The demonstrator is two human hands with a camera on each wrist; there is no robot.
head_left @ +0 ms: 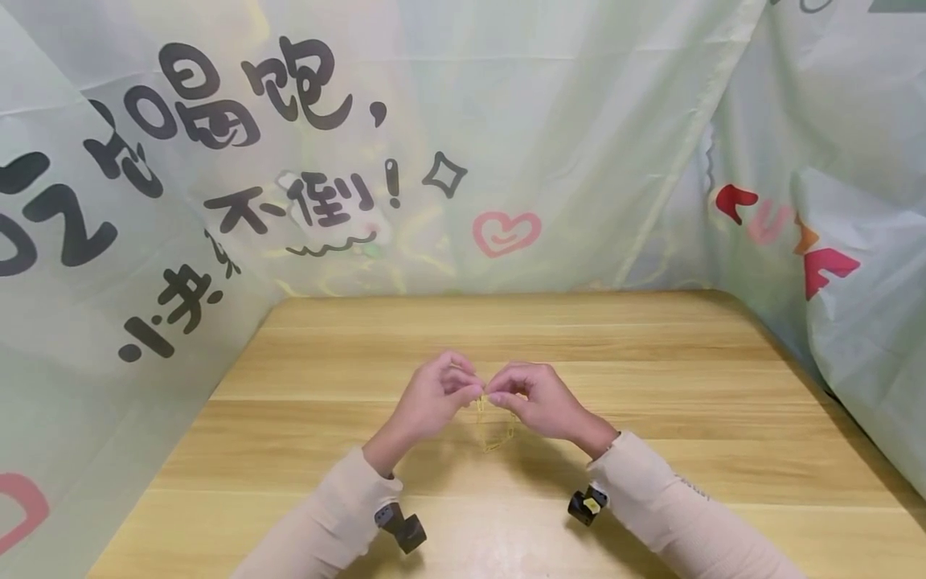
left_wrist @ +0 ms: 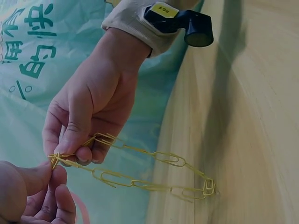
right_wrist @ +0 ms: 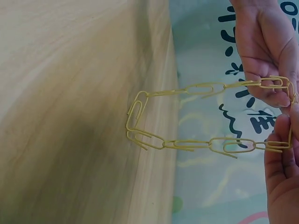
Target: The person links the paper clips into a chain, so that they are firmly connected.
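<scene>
A chain of several linked yellow paper clips (left_wrist: pixel 209 187) hangs in a loop beneath both hands, above the wooden table. My left hand (head_left: pixel 434 396) pinches the chain's top between thumb and fingers. Facing it, my right hand (head_left: pixel 544 404) also pinches clips there, so the fingertips of both hands nearly meet. In the right wrist view, the two sides of the paper clip chain (right_wrist: pixel 189 142) run down to a bend at its lowest part. Fingertips partly cover the clips at the pinched top, and I cannot tell whether those are linked.
The wooden table (head_left: pixel 347 346) stretches around the hands. Hanging cloth (head_left: pixel 579 145) with printed writing and hearts stands behind it and along both sides. A small black camera (head_left: pixel 410 532) sits on the left wrist, another black camera (head_left: pixel 583 507) on the right.
</scene>
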